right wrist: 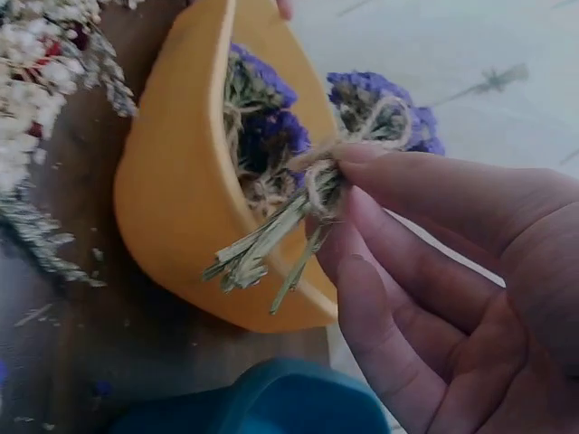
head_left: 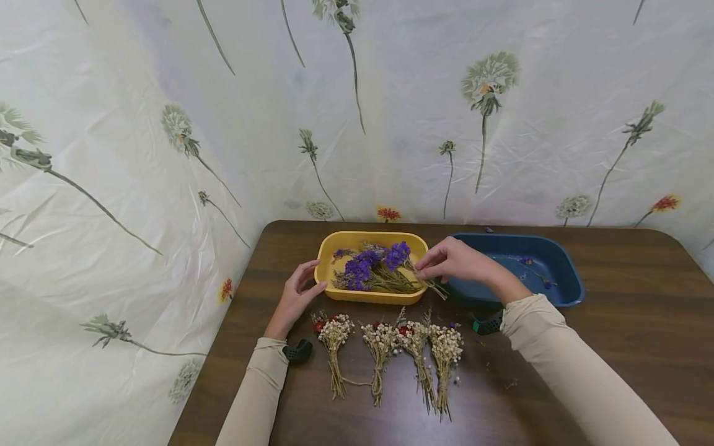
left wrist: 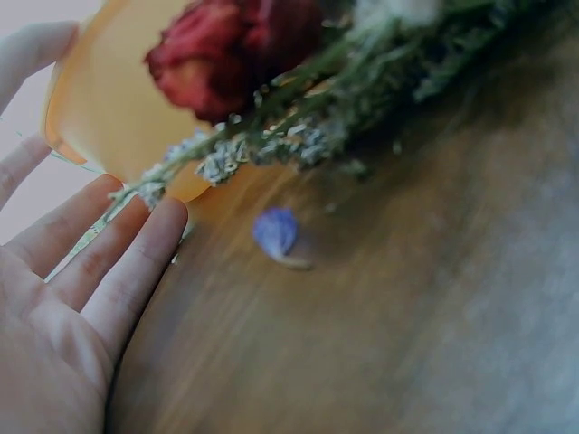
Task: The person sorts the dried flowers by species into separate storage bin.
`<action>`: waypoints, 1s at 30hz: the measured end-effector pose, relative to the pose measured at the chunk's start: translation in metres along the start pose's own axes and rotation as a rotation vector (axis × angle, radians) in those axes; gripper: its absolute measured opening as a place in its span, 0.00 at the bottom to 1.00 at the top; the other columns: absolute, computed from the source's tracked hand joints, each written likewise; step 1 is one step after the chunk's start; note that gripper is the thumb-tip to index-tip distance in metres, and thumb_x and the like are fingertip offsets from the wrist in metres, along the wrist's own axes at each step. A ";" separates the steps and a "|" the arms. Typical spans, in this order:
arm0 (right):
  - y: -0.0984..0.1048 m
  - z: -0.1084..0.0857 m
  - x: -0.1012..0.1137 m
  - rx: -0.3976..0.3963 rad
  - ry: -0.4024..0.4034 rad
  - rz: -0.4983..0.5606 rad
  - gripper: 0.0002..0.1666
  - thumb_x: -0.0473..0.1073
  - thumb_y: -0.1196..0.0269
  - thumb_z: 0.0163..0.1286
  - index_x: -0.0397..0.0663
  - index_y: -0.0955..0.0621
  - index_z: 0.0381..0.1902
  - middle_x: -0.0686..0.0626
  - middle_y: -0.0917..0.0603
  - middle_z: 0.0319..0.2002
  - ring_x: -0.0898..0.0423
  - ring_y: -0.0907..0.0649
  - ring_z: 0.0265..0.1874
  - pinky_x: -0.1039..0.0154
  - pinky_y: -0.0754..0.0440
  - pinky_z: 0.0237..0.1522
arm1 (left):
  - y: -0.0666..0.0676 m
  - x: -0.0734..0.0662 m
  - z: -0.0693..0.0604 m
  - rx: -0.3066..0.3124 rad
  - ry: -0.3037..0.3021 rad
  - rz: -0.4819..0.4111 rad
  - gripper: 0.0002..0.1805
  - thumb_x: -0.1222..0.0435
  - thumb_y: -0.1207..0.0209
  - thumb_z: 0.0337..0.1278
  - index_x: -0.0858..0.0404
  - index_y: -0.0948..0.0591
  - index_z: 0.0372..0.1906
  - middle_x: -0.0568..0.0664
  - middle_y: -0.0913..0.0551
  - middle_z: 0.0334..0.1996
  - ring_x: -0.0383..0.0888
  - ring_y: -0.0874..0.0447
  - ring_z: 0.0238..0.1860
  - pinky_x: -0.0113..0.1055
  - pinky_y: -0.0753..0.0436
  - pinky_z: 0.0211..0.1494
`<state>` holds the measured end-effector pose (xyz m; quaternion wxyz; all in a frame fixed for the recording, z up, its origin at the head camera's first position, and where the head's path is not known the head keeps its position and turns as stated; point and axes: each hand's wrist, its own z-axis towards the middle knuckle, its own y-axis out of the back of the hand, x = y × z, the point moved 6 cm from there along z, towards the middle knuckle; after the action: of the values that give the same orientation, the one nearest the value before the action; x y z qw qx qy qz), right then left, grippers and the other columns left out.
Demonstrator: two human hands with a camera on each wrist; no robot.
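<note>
My right hand (head_left: pixel 454 259) pinches a twine-tied bunch of purple dried flowers (right wrist: pixel 312 185) by its stems, between thumb and fingertips. Its heads reach over the right end of a yellow tray (head_left: pixel 368 298), where more purple flowers (head_left: pixel 357 269) lie. At the tray's left end my left hand (head_left: pixel 299 291) touches the rim, thumb and fingers spread. In the left wrist view its fingers look straight beside the yellow wall, below a dried red rose (left wrist: pixel 213 54).
Several bunches of white dried flowers (head_left: pixel 334 334) lie in a row in front of the tray. On the right, a blue tray (head_left: pixel 569 291) holds a few purple sprigs (head_left: pixel 538 272). Loose petals (left wrist: pixel 275 231) dot the brown table (head_left: pixel 630 347). A floral curtain (head_left: pixel 401 155) hangs behind.
</note>
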<state>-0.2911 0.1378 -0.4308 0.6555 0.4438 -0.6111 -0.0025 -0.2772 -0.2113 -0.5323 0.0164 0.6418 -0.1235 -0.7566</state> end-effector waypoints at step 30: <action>-0.031 0.076 0.017 0.210 -0.152 -0.181 0.08 0.34 0.32 0.69 0.39 0.09 0.43 0.44 0.08 0.42 0.52 0.10 0.39 0.52 0.09 0.46 | -0.002 -0.015 -0.003 0.014 0.020 -0.028 0.32 0.68 0.36 0.69 0.66 0.31 0.75 0.63 0.32 0.76 0.62 0.35 0.77 0.61 0.39 0.81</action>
<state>-0.3310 0.0661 -0.4459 0.5544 0.5619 -0.6131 -0.0310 -0.2711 -0.2074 -0.5181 0.0024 0.6513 -0.1195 -0.7494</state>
